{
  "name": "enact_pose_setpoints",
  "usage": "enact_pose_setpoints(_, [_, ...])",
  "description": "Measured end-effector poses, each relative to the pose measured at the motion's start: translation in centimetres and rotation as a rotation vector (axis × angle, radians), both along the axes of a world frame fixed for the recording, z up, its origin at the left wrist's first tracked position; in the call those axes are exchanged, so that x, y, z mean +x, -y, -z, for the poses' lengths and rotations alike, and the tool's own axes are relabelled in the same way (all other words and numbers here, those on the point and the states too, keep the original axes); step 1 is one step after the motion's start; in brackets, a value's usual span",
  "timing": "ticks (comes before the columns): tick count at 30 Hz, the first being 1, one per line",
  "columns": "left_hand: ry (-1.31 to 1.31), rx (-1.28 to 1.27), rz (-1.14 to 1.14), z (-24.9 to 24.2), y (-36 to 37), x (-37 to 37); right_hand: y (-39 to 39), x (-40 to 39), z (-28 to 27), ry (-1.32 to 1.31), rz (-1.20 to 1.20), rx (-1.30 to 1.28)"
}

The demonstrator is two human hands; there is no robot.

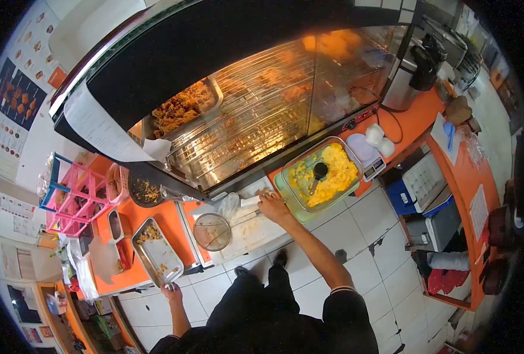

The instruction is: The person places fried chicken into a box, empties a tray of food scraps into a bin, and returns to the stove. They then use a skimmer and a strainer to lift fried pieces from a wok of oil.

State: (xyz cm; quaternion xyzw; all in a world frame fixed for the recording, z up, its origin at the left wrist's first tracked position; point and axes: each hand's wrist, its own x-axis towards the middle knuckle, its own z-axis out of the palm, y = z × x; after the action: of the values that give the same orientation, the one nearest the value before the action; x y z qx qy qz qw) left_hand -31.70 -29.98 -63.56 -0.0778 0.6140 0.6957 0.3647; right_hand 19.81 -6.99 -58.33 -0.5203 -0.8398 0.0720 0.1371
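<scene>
Left hand (pixel 170 289) is clamped on the near corner of a metal tray (pixel 157 252) that sits on the orange counter (pixel 167 221), a few crumbs left in it. Right hand (pixel 273 205) rests on the white board (pixel 247 227) by a white packet (pixel 251 200); can't tell if it's actually gripping it. A round strainer (pixel 212 232) lies between the hands, and a green tray (pixel 285 194) of yellow food sits just right.

My right hand (pixel 272 206) rests on the white board (pixel 247 227); at two o'clock sits the pale green tray (pixel 285 192) of bright yellow food (pixel 332 174). At nine o'clock lie the orange counter (pixel 167 221), a silver tray (pixel 158 253), and a pink rack (pixel 73 203).
</scene>
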Motion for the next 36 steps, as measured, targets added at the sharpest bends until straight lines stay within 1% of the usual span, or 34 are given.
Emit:
enact_pose_setpoints(1, [-0.074, -0.006, 0.063, 0.8, 0.1, 0.1, -0.2, -0.1, 0.8, -0.042, 0.013, 0.016])
enact_pose_setpoints(2, [0.030, 0.032, 0.017, 1.2, 0.0, -0.4, -0.4, -0.2, 1.6, -0.086, 0.021, 0.033])
enact_pose_setpoints(3, [0.134, 0.066, -0.035, 1.4, -0.1, -0.6, -0.5, -0.2, 1.5, -0.072, -0.002, 0.026])
enact_pose_setpoints(4, [0.205, 0.046, -0.089, 1.2, -0.6, -0.4, -0.7, -0.1, 1.3, -0.056, -0.024, 0.018])
enact_pose_setpoints(6, [0.350, 0.005, -0.193, -1.4, -1.8, 2.2, -1.2, -0.2, 0.4, -0.020, -0.046, -0.037])
enact_pose_setpoints(7, [0.289, 0.061, -0.116, -0.3, -1.8, 1.8, -1.4, -0.4, -0.7, 0.002, -0.047, -0.083])
enact_pose_setpoints(8, [0.288, 0.100, -0.089, 0.6, -1.7, 1.3, -1.6, -0.6, -1.9, 0.026, -0.048, -0.129])
enact_pose_setpoints(10, [0.283, 0.174, -0.043, 0.2, -2.2, 2.0, -2.0, -1.0, -3.4, 0.084, -0.040, -0.259])
enact_pose_setpoints(11, [0.320, 0.169, -0.013, 1.5, -1.8, 1.0, -2.1, -1.2, -4.1, 0.113, -0.036, -0.326])
enact_pose_setpoints(12, [0.318, 0.199, 0.037, 2.2, -1.8, 0.6, -1.9, -1.2, -5.2, 0.135, -0.053, -0.315])
enact_pose_setpoints(13, [0.282, 0.211, 0.092, 1.2, -1.8, 1.5, -1.4, -1.2, -6.5, 0.153, -0.077, -0.308])
enact_pose_setpoints(14, [0.274, 0.165, 0.026, 1.6, -1.9, 1.2, -0.6, -1.5, -7.5, 0.167, -0.108, -0.307])
enact_pose_setpoints(15, [0.260, 0.154, -0.039, 1.9, -2.1, 1.2, 0.2, -1.9, -9.0, 0.160, -0.133, -0.385])
enact_pose_setpoints(16, [0.248, 0.199, 0.027, 2.7, -2.0, 0.7, 0.6, -2.0, -10.8, 0.156, -0.152, -0.457])
enact_pose_setpoints(17, [0.274, 0.160, -0.038, 1.1, -2.8, 2.1, 0.9, -1.9, -12.0, 0.155, -0.165, -0.522])
enact_pose_setpoints(18, [0.192, 0.141, 0.064, 0.0, -2.6, 2.8, 1.5, -1.9, -12.4, 0.116, -0.174, -0.535])
enact_pose_setpoints(19, [0.151, 0.125, 0.038, -0.1, -2.9, 3.2, 2.0, -1.9, -12.6, 0.076, -0.182, -0.545])
enact_pose_setpoints(20, [0.108, 0.111, 0.011, -0.3, -3.2, 3.5, 2.4, -1.9, -12.6, 0.036, -0.192, -0.554])
enact_pose_setpoints(21, [0.100, 0.109, 0.017, -0.9, -3.4, 3.9, 3.3, -1.7, -11.0, -0.098, -0.169, -0.435])
enact_pose_setpoints(22, [0.094, 0.106, 0.022, -1.3, -3.3, 4.0, 4.5, -2.1, -10.6, -0.120, -0.140, -0.445])
enact_pose_setpoints(24, [0.029, 0.237, -0.018, -0.4, -3.5, 3.3, 6.5, -2.8, -10.3, -0.156, -0.073, -0.455])
enact_pose_setpoints(26, [-0.022, 0.354, -0.055, 0.7, -3.9, 3.0, 8.7, -3.6, -12.4, -0.172, 0.010, -0.523])
enact_pose_setpoints(27, [-0.040, 0.358, -0.061, 0.4, -3.9, 3.1, 9.5, -4.3, -13.0, -0.182, 0.041, -0.554])
enact_pose_setpoints(30, [-0.092, 0.066, -0.296, -0.5, -4.0, 3.4, 11.6, -6.0, -11.2, -0.346, 0.109, -0.627])
enact_pose_setpoints(32, [-0.153, 0.165, -0.297, -1.2, -3.7, 3.9, 12.7, -6.9, -10.3, -0.373, 0.119, -0.541])
enact_pose_setpoints(33, [-0.248, 0.264, -0.294, 0.3, -3.7, 3.1, 13.2, -7.3, -10.1, -0.392, 0.144, -0.493])
enact_pose_setpoints(36, [-0.205, 0.068, -0.179, -2.5, -2.5, 3.4, 14.6, -8.3, -7.2, -0.443, 0.205, -0.504])
